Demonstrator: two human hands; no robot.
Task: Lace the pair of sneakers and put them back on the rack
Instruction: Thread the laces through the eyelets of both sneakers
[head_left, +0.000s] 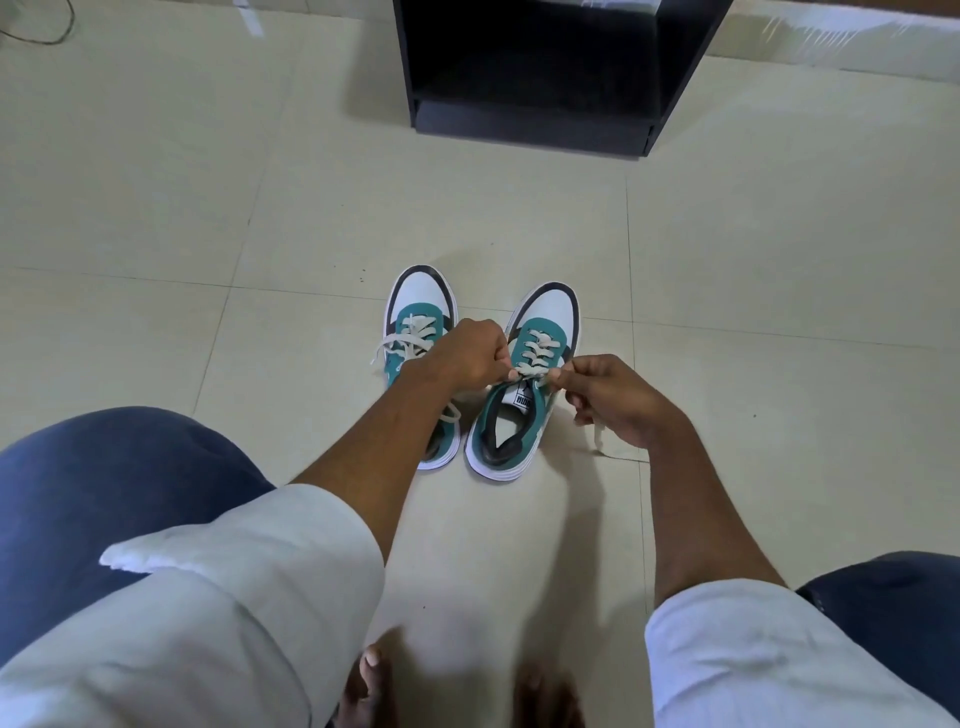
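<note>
Two teal-and-white sneakers are standing side by side on the tiled floor (208, 218), toes pointing toward the black rack (535, 109) further ahead. The left hand (462, 353) is reaching across the left sneaker (415, 306), pinching the white lace (530, 371) at the top eyelets of the right sneaker (540, 332). The right hand (618, 400) is sitting just beside that shoe's outer edge, fingers closed on the lace's other end, which is trailing onto the floor.
</note>
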